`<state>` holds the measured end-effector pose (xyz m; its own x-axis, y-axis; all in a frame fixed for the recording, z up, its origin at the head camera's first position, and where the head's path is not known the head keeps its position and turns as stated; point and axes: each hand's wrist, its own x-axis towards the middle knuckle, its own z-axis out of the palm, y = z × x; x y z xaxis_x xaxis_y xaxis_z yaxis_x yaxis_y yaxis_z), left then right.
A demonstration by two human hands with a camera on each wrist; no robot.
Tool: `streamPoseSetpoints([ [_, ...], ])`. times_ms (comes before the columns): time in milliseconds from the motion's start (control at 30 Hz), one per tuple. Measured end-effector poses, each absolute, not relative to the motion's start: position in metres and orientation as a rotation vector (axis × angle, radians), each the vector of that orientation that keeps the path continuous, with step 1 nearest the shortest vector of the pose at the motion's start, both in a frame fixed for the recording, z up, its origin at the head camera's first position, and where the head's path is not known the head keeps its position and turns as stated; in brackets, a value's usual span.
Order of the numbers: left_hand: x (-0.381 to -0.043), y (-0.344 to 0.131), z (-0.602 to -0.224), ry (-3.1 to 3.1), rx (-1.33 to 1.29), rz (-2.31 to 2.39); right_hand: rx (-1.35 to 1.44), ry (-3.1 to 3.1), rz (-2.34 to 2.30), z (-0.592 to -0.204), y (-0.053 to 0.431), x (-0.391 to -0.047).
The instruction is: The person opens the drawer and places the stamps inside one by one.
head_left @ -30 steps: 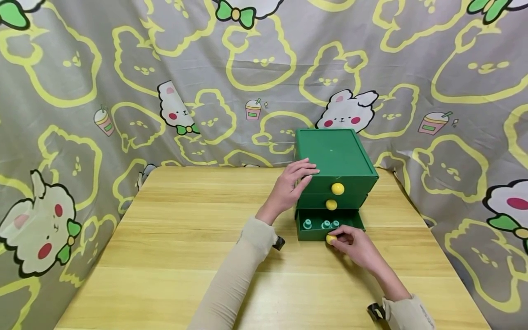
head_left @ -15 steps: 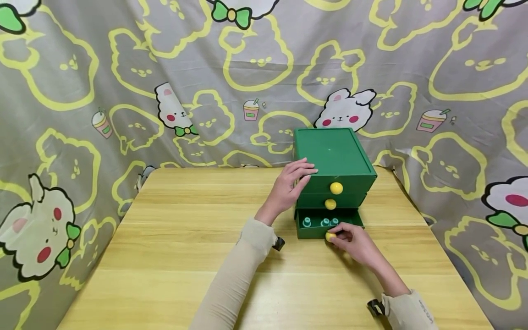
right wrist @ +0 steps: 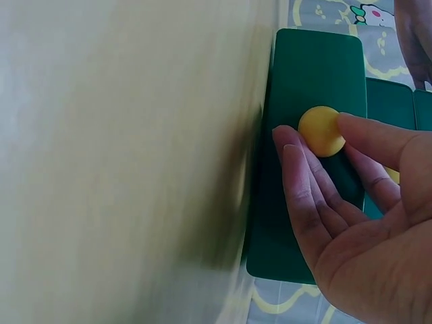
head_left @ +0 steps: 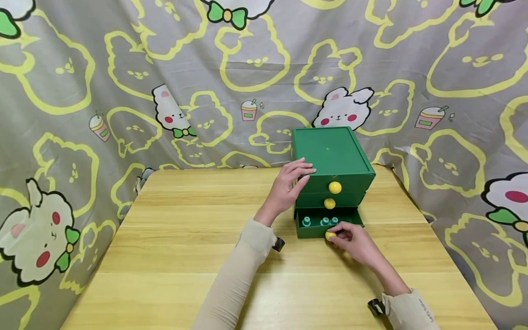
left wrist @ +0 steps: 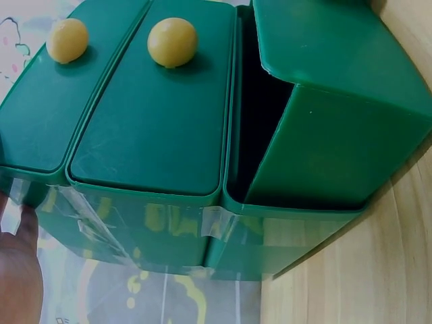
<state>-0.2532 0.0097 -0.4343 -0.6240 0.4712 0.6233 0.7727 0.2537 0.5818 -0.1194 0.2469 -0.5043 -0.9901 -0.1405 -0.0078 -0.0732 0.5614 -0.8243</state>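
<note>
A green three-drawer cabinet (head_left: 330, 146) stands on the table's right half, with its bottom drawer (head_left: 309, 233) pulled partway out. My right hand (head_left: 356, 243) pinches that drawer's round yellow knob (right wrist: 320, 131) between thumb and fingers. Inside the drawer, three small teal flared pieces (head_left: 306, 222) stand near the front wall, two of them close together. My left hand (head_left: 286, 185) rests at the cabinet's upper left front edge, fingers extended over the top and thumb lower down. In the left wrist view, only part of this hand (left wrist: 19, 270) shows, beside the cabinet's side.
The upper two drawers are closed, each with a yellow knob (head_left: 335, 187). Clear tape (left wrist: 94, 226) runs along the cabinet's side. A patterned grey curtain (head_left: 198, 68) hangs right behind the wooden table (head_left: 185, 238) and at both sides.
The head view has shifted slightly. My left hand stays on the cabinet and my right hand on the knob, with the drawer at nearly the same opening.
</note>
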Motion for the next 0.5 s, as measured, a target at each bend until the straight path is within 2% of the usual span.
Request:
streamPoseSetpoints([
  [500,-0.2539,0.0091,-0.4364,-2.198,-1.142,-1.341,-0.165,2.714,-1.452,-0.5073,0.2472,-0.1199],
])
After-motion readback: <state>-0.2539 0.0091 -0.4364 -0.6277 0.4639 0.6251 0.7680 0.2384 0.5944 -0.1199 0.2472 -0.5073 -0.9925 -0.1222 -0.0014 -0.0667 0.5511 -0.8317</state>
